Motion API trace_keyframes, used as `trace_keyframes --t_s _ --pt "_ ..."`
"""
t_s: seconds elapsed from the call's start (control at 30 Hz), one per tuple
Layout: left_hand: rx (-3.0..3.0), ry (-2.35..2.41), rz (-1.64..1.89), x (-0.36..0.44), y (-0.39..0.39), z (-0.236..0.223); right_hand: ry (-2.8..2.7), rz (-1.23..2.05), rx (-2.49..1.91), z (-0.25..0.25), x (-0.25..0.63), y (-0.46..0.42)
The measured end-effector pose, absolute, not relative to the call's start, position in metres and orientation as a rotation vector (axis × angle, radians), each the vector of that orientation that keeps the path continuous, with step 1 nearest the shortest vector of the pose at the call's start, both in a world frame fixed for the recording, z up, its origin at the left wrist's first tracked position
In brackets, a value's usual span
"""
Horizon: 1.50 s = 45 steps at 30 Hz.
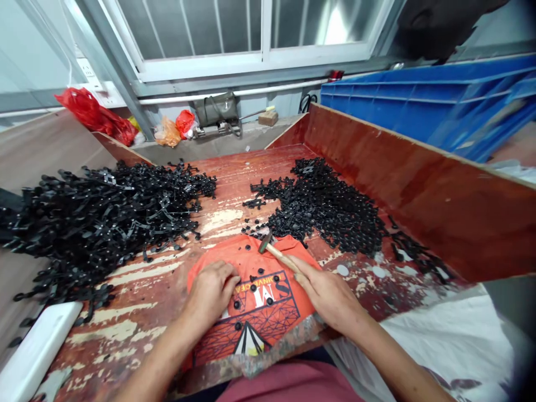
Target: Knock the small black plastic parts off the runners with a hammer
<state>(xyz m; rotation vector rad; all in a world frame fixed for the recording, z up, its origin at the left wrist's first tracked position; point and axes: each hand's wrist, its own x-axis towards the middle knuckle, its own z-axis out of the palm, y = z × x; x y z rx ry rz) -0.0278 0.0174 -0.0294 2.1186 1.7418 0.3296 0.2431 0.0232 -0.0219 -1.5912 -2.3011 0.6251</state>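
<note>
My right hand is wrapped round the wooden handle of a small hammer, its head up and to the left over an orange printed cloth. On the left side of this cloth rests my left hand, fingers curled and pressed together; whatever they may hold is hidden. Several small round black parts lie scattered on the cloth between my hands. Just beyond it spreads a pile of small black parts.
A larger heap of black linked pieces covers the left of the worn red table. Wooden side boards border it. At lower left lies a white oblong object. Blue crates stand beyond the right board; a white sack lies at lower right.
</note>
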Motion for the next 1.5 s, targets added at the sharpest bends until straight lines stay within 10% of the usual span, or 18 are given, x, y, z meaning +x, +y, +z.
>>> trace_keyframes --t_s 0.77,1.03,1.5 --pt "2.105 1.905 0.361 -0.059 0.038 -0.027 -2.228 0.649 -1.655 -0.020 0.243 0.020" --pt "2.293 1.899 0.267 -0.038 0.141 0.019 -2.229 0.712 -1.706 -0.040 0.243 0.026" --pt "2.078 1.601 0.516 0.021 0.251 -0.036 -2.310 0.876 -1.735 -0.040 0.244 0.036"
